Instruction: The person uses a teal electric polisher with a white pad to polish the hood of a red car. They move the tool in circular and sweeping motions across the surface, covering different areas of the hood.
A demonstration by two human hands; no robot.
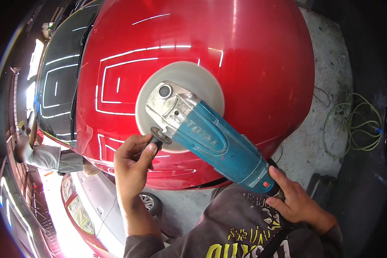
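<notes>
- Tool: the blue polisher (223, 144) lies ahead of you at the centre of view. Its long axis runs from the metal head (173, 103), between 10 and 11 o'clock, to the rear grip, between 4 and 5 o'clock.
- Pad: the round white pad (208, 82) sits beneath the metal head, against the red car panel (258, 64). Whether it is spinning cannot be told.
- Left hand: your left hand (135, 161) is closed around the black side handle (161, 136), thumb and fingers meeting on it. From this hand the metal head lies at 1 o'clock.
- Right hand: your right hand (294, 198) is wrapped around the rear grip, just beside the red switch (265, 184). From this hand the metal head lies at about 10 o'clock.
- Governing relation: your left hand is nearer the pad, off the long axis; your right hand is in line with that axis, at its far end. Judged so, the left steadies the pad and the right sets its heading.
- Surroundings, from the pad: dark car (58, 81) between 9 and 10 o'clock; co-worker (47, 157) between 8 and 9; silver car (101, 210) between 7 and 8; coiled hose (351, 129) on the floor near 3.
</notes>
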